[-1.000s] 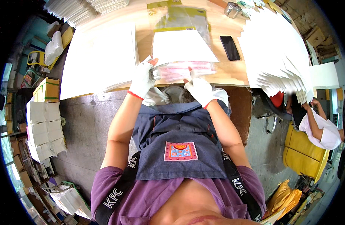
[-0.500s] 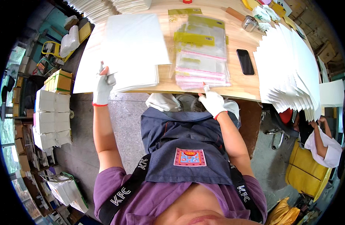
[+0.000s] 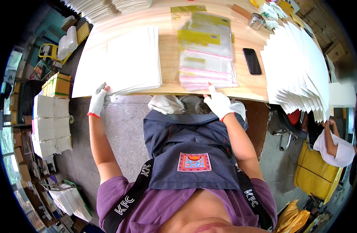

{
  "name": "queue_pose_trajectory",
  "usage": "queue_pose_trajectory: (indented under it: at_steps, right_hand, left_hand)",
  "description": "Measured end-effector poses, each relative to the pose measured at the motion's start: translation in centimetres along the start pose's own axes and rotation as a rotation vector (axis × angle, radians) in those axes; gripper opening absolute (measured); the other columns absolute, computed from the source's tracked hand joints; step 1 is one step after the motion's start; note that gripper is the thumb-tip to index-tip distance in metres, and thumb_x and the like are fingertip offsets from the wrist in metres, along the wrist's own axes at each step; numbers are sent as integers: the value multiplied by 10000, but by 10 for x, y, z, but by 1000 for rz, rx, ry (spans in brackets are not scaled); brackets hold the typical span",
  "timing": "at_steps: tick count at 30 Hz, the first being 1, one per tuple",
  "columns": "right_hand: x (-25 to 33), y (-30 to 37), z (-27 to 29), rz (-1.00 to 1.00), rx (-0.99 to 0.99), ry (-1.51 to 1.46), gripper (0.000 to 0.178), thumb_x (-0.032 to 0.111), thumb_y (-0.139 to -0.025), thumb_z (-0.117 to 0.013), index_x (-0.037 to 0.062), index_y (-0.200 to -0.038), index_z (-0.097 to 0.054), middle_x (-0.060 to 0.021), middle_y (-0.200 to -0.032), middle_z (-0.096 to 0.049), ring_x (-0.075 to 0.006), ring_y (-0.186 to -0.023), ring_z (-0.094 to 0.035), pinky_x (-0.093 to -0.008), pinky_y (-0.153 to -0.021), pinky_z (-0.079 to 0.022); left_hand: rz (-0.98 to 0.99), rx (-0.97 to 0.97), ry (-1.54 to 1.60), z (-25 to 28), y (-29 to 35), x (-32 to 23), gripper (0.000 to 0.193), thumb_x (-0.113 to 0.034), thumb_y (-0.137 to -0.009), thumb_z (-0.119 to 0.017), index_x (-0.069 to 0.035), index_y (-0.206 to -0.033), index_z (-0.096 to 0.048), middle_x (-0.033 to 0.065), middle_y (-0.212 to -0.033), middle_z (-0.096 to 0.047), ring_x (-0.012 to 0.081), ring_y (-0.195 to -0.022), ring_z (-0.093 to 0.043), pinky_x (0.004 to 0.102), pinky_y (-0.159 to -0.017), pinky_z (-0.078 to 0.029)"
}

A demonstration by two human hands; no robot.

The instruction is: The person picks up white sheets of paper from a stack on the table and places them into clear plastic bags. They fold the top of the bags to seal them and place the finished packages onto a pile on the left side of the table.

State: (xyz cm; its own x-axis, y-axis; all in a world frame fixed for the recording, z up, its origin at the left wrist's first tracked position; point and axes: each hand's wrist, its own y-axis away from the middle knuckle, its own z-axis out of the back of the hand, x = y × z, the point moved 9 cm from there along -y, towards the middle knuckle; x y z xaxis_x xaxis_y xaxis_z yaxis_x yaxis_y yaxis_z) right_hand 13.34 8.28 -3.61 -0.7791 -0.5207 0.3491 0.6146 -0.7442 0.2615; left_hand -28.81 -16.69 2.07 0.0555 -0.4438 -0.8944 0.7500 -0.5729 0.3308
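Observation:
My left hand (image 3: 97,100), in a white glove with bare fingertips, is at the near corner of a stack of white sheets (image 3: 134,58) on the table. Its thumb and finger are closed at the corner of a white sheet. A second white area of paper (image 3: 91,64) spreads left of the stack's edge. My right hand (image 3: 219,103), gloved alike, is at the table's front edge. One finger stretches onto a pile of clear plastic bags (image 3: 207,64) with pink-lined edges and yellow-green bands; the thumb is apart from it.
A black phone (image 3: 252,61) lies right of the bags. Beyond it are fanned white sheets (image 3: 297,70) and a metal canister (image 3: 256,21). Paper stacks (image 3: 95,9) stand at the far left. White bundles (image 3: 52,120) rest left of the table; another person's arm (image 3: 330,141) shows at right.
The sheet raised over the stack has come down, and my left hand has moved left and toward me. My right hand stays at the front of the bags.

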Motion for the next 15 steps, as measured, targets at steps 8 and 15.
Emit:
queue_pose_trajectory:
  at_steps: [8,15]
  right_hand:
    - [6,3,2,20,4,-21,661,413,-860,-528,130,-1418,-314,-197,-770,-660,-364,-714,-649,-461,-621,-481]
    - [-1,4,3,3,-34,-54,648,414,-864,-500,147,-1422,-309,-194,-796,-660,-358,-733,-652,-467,-642,-499]
  left_hand:
    - [9,82,-214,3,3,-3,281,-223,-925,-545,-86,-1170,-526,-14,-660,-480,55,-461,-377,226,-411,-299]
    - [-569,-531,-911,-9,45,-85,750,-261,-860,-644,-189,-1477,-223,172,-1240,-543,313,-1041,-602,409,-818,-504]
